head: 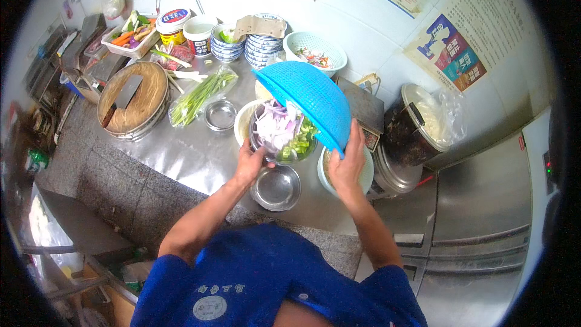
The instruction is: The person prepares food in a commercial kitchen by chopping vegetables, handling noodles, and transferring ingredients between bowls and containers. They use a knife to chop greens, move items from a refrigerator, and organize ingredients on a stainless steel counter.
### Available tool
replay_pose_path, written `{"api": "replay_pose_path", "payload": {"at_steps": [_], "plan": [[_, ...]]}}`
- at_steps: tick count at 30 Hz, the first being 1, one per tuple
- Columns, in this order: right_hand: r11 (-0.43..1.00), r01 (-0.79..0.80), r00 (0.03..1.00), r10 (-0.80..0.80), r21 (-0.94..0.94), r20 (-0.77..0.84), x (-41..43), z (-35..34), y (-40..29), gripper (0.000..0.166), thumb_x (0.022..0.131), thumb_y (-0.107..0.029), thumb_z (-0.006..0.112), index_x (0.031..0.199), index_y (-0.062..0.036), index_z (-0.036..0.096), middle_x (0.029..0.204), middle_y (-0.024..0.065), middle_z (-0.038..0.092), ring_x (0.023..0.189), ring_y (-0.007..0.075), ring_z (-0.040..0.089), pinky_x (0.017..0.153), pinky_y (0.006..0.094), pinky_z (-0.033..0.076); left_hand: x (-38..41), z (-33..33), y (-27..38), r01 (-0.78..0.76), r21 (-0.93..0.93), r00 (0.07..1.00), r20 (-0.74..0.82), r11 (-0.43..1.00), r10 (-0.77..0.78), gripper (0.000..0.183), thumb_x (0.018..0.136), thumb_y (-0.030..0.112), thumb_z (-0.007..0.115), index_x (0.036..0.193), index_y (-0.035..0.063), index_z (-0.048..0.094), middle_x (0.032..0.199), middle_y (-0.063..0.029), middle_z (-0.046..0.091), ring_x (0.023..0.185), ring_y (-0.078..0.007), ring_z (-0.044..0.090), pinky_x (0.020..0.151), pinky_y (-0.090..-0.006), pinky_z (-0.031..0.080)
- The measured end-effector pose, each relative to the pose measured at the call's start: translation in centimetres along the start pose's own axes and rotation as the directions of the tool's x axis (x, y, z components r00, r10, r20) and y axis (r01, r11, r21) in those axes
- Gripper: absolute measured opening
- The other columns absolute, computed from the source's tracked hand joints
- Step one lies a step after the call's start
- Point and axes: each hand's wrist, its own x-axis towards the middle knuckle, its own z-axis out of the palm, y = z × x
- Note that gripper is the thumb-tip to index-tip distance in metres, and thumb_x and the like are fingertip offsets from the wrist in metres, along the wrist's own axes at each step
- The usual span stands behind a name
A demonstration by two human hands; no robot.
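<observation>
My left hand (252, 161) grips the near left rim of a steel bowl (297, 160). In that bowl lie sliced purple onion (278, 125) and cut green peppers (299, 143). My right hand (348, 159) holds the rim of a blue plastic colander (313, 95), tilted on its side with its opening toward the steel bowl. The colander's inside is mostly hidden. An empty steel bowl (276, 188) stands just below the filled one. Beneath my right wrist is a pale green basket (368, 175), its contents partly covered.
A cleaver (128, 92) lies on a round wooden chopping board (150, 116) at the left. Bagged green stalks (199, 95) and a small steel bowl (220, 115) stand nearer. Stacked patterned bowls (263, 50) and a basket of cut vegetables (336, 52) line the wall; a lidded pot (399, 168) stands right.
</observation>
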Motion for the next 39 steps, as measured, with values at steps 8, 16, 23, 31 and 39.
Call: {"api": "replay_pose_path", "payload": {"at_steps": [8, 16, 23, 31, 39], "plan": [[0.991, 0.136, 0.987, -0.134, 0.013, -0.091, 0.0, -0.2, 0.0, 0.068, 0.087, -0.004, 0.057, 0.149, 0.0042, 0.031, 0.141, 0.0315, 0.044, 0.127, 0.0501, 0.049, 0.100, 0.0515, 0.046, -1.8, -2.2, 0.7, -0.029, 0.025, 1.000, 0.001, 0.999, 0.029, 0.045, 0.091, -0.003, 0.052, 0.135, -0.0036, 0.041, 0.114, -0.0179, 0.062, 0.088, -0.0247, 0.068, 0.054, -0.0290, 0.061], [0.991, 0.106, 0.987, -0.095, 0.085, -0.127, 0.1, 0.2, -0.7, 0.064, 0.090, -0.006, 0.057, 0.149, 0.0030, 0.033, 0.141, 0.0318, 0.044, 0.124, 0.0488, 0.052, 0.099, 0.0487, 0.047, -2.4, -4.8, 1.1, -0.043, 0.056, 0.999, 0.033, 0.997, 0.041, 0.046, 0.091, -0.002, 0.053, 0.135, 0.0004, 0.042, 0.117, -0.0157, 0.062, 0.089, -0.0229, 0.068, 0.057, -0.0308, 0.061], [0.890, -0.246, 0.954, 0.293, 0.383, -0.069, -1.7, 2.3, -0.8, 0.050, 0.095, -0.011, 0.051, 0.140, 0.0078, 0.039, 0.127, 0.0255, 0.056, 0.113, 0.0366, 0.059, 0.096, 0.0449, 0.045, -2.1, -9.3, 0.8, 0.049, 0.051, 0.998, -0.037, 0.997, -0.047, 0.043, 0.091, 0.000, 0.053, 0.134, 0.0037, 0.047, 0.110, -0.0125, 0.067, 0.084, -0.0226, 0.070, 0.059, -0.0335, 0.061], [0.019, -0.583, 0.397, 0.879, 0.812, 0.264, -5.0, 1.5, 2.2, 0.055, 0.083, -0.005, 0.060, 0.135, 0.0027, 0.043, 0.119, 0.0186, 0.059, 0.087, 0.0299, 0.067, 0.052, 0.0372, 0.060, -4.7, -24.3, -3.1, 0.192, -0.117, 0.872, -0.435, 0.974, -0.224, 0.039, 0.088, -0.001, 0.055, 0.127, 0.0010, 0.046, 0.101, -0.0171, 0.065, 0.077, -0.0263, 0.068, 0.054, -0.0376, 0.061], [-0.304, -0.608, 0.083, 0.894, 0.733, 0.440, -15.5, -1.4, 9.2, 0.054, 0.085, -0.006, 0.060, 0.136, -0.0041, 0.042, 0.112, 0.0129, 0.060, 0.079, 0.0237, 0.063, 0.058, 0.0367, 0.058, -3.8, -31.3, -5.1, 0.126, -0.246, 0.793, -0.557, 0.961, -0.247, 0.038, 0.089, 0.004, 0.060, 0.126, 0.0040, 0.050, 0.101, -0.0192, 0.065, 0.079, -0.0332, 0.068, 0.062, -0.0459, 0.060]]}}
